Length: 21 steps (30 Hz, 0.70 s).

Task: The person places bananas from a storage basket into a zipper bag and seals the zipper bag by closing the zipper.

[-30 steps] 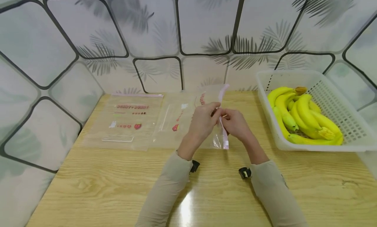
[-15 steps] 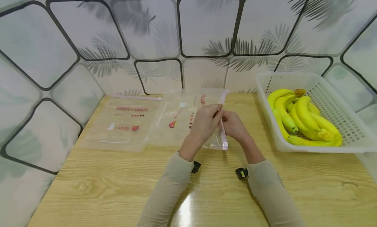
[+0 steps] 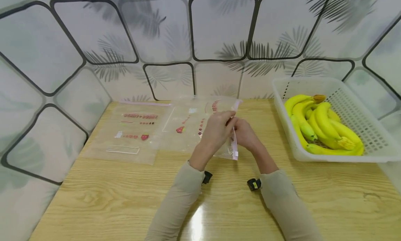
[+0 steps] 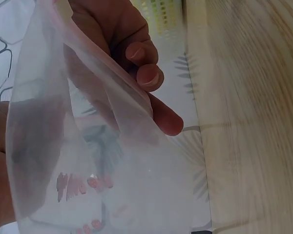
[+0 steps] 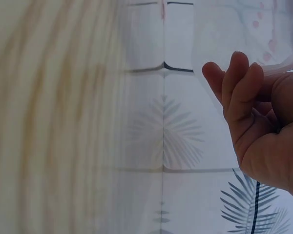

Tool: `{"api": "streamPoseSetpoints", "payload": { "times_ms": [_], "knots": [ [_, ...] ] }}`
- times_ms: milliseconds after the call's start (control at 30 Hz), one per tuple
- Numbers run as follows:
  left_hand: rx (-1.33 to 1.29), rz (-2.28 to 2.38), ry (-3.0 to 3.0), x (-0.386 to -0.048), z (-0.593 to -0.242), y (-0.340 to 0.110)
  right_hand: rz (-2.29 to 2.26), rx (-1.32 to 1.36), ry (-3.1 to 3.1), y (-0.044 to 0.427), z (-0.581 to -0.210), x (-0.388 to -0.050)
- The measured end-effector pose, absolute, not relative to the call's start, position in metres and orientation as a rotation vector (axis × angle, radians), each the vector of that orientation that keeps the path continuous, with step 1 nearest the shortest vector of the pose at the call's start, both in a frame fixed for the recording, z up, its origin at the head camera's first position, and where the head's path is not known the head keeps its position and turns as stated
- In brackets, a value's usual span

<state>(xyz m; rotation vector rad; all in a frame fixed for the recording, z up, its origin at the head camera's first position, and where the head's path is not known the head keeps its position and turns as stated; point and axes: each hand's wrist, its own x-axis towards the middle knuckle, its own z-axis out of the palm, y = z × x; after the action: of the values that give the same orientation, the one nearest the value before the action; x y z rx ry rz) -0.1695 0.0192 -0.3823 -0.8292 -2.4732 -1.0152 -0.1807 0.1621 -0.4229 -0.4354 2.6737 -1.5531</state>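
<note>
A clear zip bag with pink prints and a strawberry lies in front of me, its pink zip edge on the right. My left hand pinches that edge from above the bag. From the right side, my right hand grips the same edge, close against the left hand. In the left wrist view the bag's plastic bulges and its mouth edge runs up to the right hand's curled fingers. The right wrist view shows the right hand with thumb and fingers at the edge.
A second printed zip bag lies flat at the left, partly meeting the first. On the right stands a white plastic basket with several yellow bananas. The wooden table ends at a patterned wall covering.
Both hands stay on the zip edge. The bag's zip edge and my right hand have shifted slightly left, and the printed strawberry has moved left and up a little.
</note>
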Motion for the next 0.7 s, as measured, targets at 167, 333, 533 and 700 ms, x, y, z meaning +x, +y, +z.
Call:
{"api": "streamPoseSetpoints", "payload": {
  "times_ms": [167,333,533,700],
  "knots": [
    [-0.793,-0.981,-2.483,-0.171,-0.386,0.011,-1.556,-0.404,2.572,0.157,-0.427,-0.182],
    [-0.727,-1.049,-2.452,-0.172,-0.387,0.002,-1.569,-0.327,2.485,0.157,-0.429,-0.182],
    [-0.668,-1.115,-2.404,-0.174,-0.386,-0.006,-1.584,-0.257,2.450,0.155,-0.428,-0.183],
    [-0.623,-1.111,-2.364,-0.176,-0.386,-0.012,-1.606,-0.208,2.436,0.153,-0.427,-0.184]
  ]
}}
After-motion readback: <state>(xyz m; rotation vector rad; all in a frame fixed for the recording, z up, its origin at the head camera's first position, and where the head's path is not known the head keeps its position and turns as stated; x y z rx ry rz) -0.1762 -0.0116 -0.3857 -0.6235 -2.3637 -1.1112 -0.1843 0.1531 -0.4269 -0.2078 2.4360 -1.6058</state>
